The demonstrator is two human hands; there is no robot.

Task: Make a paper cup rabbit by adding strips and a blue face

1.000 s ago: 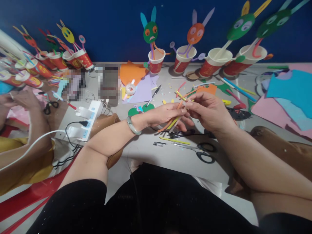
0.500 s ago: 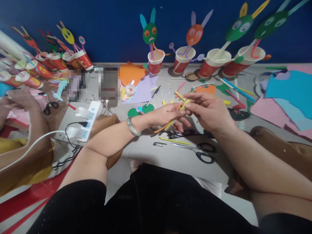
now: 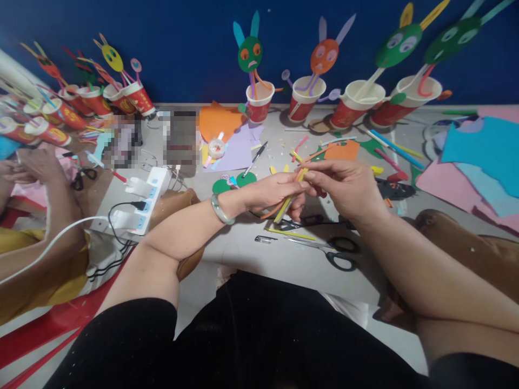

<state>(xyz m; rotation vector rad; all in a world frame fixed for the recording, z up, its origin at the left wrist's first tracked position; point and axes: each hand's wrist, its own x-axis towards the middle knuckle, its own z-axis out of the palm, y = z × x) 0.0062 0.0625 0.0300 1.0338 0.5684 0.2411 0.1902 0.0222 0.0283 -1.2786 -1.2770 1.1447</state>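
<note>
My left hand (image 3: 271, 192), a pale bangle at its wrist, grips a yellow straw (image 3: 284, 209) and an orange straw (image 3: 271, 213) that slant down from the fingers. Thumb and fingertips of my right hand (image 3: 351, 186) are pinched at the upper ends of these straws, touching the left fingertips. Exactly which straw the right fingers hold is partly hidden. Below the hands lie another yellow straw (image 3: 294, 234), a pen cap (image 3: 265, 240) and black-handled scissors (image 3: 341, 261). Green paper circles (image 3: 246, 180) rest beyond my left wrist.
Red-and-white paper cups (image 3: 259, 111) with paper-faced straw figures line the back wall. A power strip (image 3: 150, 200) with cords stands left, near a co-worker's hands (image 3: 36, 165). Coloured paper (image 3: 474, 146) lies at right. Tape (image 3: 216, 147) and a pen (image 3: 255, 159) lie behind my hands.
The straws in my hands have turned more upright, and my right fingers have shifted slightly down and closed in. An orange straw now shows above my right hand.
</note>
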